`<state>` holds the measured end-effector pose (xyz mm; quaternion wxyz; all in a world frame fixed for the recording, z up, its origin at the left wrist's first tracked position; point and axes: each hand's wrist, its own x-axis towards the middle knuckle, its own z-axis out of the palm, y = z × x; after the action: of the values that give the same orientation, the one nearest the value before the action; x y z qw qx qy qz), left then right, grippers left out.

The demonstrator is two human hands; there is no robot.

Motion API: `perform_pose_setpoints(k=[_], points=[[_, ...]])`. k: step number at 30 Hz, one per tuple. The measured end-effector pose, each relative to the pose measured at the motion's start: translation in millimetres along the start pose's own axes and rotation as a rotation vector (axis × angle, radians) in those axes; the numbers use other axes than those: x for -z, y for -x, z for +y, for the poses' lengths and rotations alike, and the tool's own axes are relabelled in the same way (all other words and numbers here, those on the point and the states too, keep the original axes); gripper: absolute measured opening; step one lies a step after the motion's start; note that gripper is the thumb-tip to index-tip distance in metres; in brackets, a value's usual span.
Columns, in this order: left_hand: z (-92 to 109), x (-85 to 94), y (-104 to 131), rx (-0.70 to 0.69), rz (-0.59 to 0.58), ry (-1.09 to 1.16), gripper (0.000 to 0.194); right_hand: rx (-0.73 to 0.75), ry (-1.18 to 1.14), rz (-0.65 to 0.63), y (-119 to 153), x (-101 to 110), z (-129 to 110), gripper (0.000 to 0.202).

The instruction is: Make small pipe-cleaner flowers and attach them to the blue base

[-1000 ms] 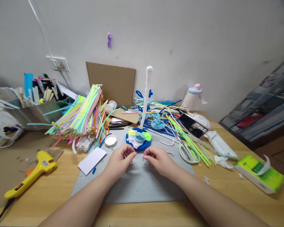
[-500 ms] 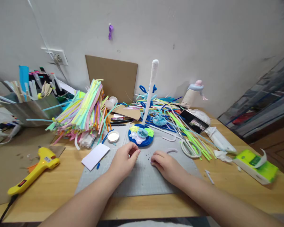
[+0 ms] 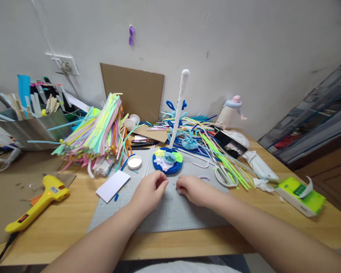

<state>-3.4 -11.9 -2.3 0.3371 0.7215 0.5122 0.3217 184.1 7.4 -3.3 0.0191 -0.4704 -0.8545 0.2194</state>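
Note:
My left hand (image 3: 151, 190) rests over the grey cutting mat (image 3: 159, 223), thumb and forefinger curled together; whatever is between them, if anything, is too small to see. Just across from it, my right hand (image 3: 193, 189) has its fingertips bent down to the mat by some tiny dark crumbs, and its grip is hidden. Beyond both hands stands a round blue fuzzy base (image 3: 174, 169) bearing yellow, green, white and light-blue fuzzy shapes. From it rises a white wrapped stick (image 3: 178, 110), slightly tilted, with blue loops beside it.
To the left are a yellow glue gun (image 3: 42, 201), a white card (image 3: 113, 186), a small white round dish (image 3: 134, 162) and a thick bundle of pipe cleaners (image 3: 99, 132). On the right lie scissors (image 3: 226, 177), green pipe cleaners (image 3: 223, 161), a phone (image 3: 230, 144) and a green tissue pack (image 3: 299, 195).
My right hand has moved left along the mat, closer to my left hand, and its fingers have drawn in. The left hand stays nearly still. The view has shifted slightly.

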Motion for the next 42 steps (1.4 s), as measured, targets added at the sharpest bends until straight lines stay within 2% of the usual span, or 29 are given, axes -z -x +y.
perform_pose_setpoints(k=[5,8,18,29,42], points=[[-2.0,-1.4,0.1,-0.003,-0.013,-0.036,0.013,-0.071,-0.027,-0.107,-17.5,4.8,5.2,0.003],[-3.0,-1.2,-0.2,-0.006,-0.018,-0.048,0.012,-0.064,-0.093,-0.153,-21.8,7.3,8.9,0.003],[-0.1,1.4,2.7,-0.033,-0.028,-0.091,0.012,-0.019,-0.252,-0.154,-11.5,5.6,22.0,0.01],[0.3,1.6,5.4,-0.032,-0.052,-0.115,0.012,-0.017,-0.097,-0.077,-9.6,10.1,5.6,0.007],[-4.4,-3.1,3.2,-0.029,-0.07,-0.152,0.013,-0.115,0.069,-0.225,-23.3,12.8,-0.8,0.011]])
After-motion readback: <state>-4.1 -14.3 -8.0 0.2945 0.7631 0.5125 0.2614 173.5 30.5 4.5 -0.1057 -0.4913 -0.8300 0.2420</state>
